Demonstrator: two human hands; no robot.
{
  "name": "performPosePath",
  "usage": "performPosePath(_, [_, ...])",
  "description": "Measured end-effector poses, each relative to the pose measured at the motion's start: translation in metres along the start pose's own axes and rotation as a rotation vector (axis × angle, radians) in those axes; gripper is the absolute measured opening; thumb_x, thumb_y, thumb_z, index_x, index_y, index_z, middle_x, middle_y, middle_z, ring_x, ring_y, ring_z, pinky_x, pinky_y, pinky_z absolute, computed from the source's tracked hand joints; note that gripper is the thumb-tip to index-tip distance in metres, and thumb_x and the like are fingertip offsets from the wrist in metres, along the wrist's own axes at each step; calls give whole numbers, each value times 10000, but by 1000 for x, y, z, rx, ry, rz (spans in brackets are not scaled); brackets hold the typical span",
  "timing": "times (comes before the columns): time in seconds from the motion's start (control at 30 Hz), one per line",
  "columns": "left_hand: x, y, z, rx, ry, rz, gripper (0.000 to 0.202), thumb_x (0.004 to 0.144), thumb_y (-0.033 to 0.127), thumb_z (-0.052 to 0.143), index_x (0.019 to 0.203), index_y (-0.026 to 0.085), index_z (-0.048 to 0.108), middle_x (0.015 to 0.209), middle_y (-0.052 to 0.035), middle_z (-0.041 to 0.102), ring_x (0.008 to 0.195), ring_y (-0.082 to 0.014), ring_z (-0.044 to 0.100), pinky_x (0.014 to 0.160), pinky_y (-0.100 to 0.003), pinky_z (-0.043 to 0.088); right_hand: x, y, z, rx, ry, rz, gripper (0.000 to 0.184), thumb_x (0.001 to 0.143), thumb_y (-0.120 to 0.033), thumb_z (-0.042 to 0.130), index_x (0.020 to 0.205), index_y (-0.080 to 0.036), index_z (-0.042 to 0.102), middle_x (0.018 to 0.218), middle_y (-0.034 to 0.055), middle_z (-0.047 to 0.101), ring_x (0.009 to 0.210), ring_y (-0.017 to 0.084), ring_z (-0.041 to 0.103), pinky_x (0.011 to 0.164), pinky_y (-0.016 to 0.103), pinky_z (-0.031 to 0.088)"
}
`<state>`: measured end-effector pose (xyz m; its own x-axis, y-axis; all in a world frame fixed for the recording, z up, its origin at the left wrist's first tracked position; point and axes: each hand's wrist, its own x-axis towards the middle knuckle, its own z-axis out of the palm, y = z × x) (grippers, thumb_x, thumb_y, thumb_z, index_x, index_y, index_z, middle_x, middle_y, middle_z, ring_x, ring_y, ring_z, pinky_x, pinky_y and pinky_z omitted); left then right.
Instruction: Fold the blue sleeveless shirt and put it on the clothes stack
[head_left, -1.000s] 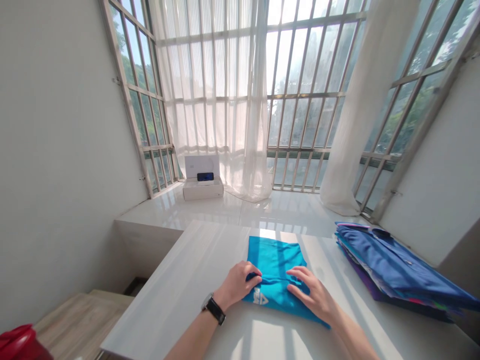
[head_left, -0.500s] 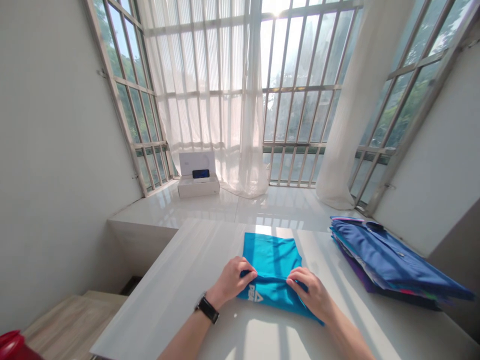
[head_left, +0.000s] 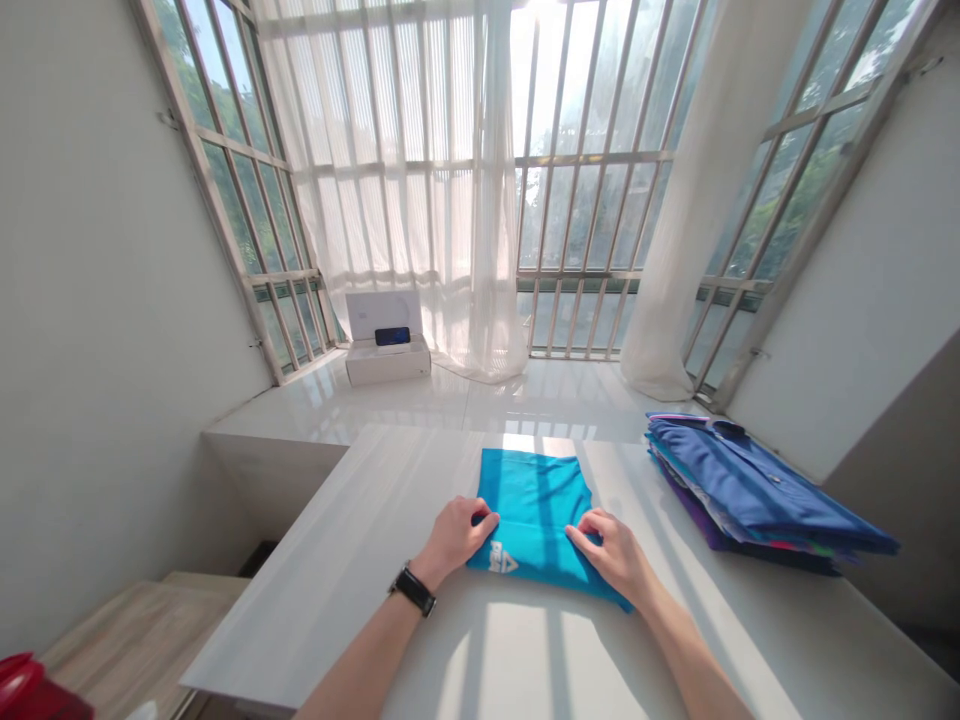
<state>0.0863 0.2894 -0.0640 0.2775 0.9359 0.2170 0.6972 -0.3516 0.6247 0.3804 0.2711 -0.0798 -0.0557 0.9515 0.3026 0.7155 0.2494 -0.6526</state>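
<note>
A bright blue folded garment (head_left: pixel 534 490) lies flat on the white table, a white triangle logo and lettering near its lower left corner. A faint crease runs across it between my hands. My left hand (head_left: pixel 459 535), a black watch (head_left: pixel 412 589) on its wrist, pinches the left edge of the cloth with thumb and forefinger. At the opposite edge, my right hand (head_left: pixel 606 545) has its thumb and fingertips closed on the fabric. The garment's lower right corner pokes out under my right wrist. Which kind of clothing it is, I cannot tell.
A stack of folded clothes (head_left: pixel 757 490), dark blue on top, lies at the table's right side. On the window ledge (head_left: pixel 465 405) behind stands a white box (head_left: pixel 388 362) holding a phone (head_left: pixel 392 336). A red container (head_left: pixel 37 690) shows at the lower left.
The raised ridge of cloth between my hands now lies flatter, leaving a thin crease. Both hands stay at the garment's sides. The view has shifted slightly.
</note>
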Motion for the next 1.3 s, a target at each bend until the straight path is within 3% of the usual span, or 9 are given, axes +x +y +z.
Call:
performPosePath(0.23, [-2,1,0,62,39,-45,217,930,371,633,803,225,731,896,-59,742,917,-247,661,805,-323,466,0,8,-4,-33,28,69,437,856,-677,568,763,-263,670,796,34,721,735,226,647,743,368,500])
performPosePath(0.4, [-7,3,-8,81,-15,0,215,961,401,626,891,238,747,983,-52,727,906,-221,666,788,-302,472,-5,0,-13,-44,-35,57,414,867,-661,589,862,-267,717,777,10,702,676,196,621,673,335,472])
performPosePath(0.6, [-9,0,-10,83,-63,15,238,967,442,617,930,235,728,961,-56,728,885,-232,660,769,-315,475,-7,-3,-16,-27,-91,17,392,836,-623,649,736,-245,618,758,-12,632,680,180,598,658,314,448])
performPosePath(0.8, [-7,-2,-10,-75,-63,51,199,948,411,616,892,228,670,887,-24,722,799,-198,635,705,-283,443,-7,1,-13,113,-90,16,393,863,-638,613,800,-258,532,697,-50,566,674,167,549,647,289,456])
performPosePath(0.93, [-2,-1,-7,-215,-17,-4,195,923,397,619,879,215,675,818,-11,725,730,-177,627,667,-267,440,-5,3,-11,147,-47,42,367,874,-623,595,880,-256,582,715,-42,590,670,170,554,651,296,466])
performPosePath(1.03, [1,-2,-4,-235,-1,-16,186,914,366,608,894,214,712,810,-11,744,727,-176,646,674,-265,457,-4,4,-10,146,-29,73,388,883,-632,574,865,-250,639,649,-36,587,619,174,540,612,304,446])
performPosePath(1.17, [6,-7,1,-238,28,-30,206,902,370,624,821,219,738,814,-15,766,756,-188,665,687,-270,455,-2,7,-8,179,-13,94,437,871,-660,570,830,-237,674,760,14,704,664,186,610,657,313,497])
performPosePath(1.3, [10,-10,4,-238,65,-49,209,899,370,635,811,218,748,815,-16,774,753,-187,672,703,-273,463,0,9,-8,201,25,132,487,841,-699,569,824,-227,690,782,37,735,628,187,632,603,309,510])
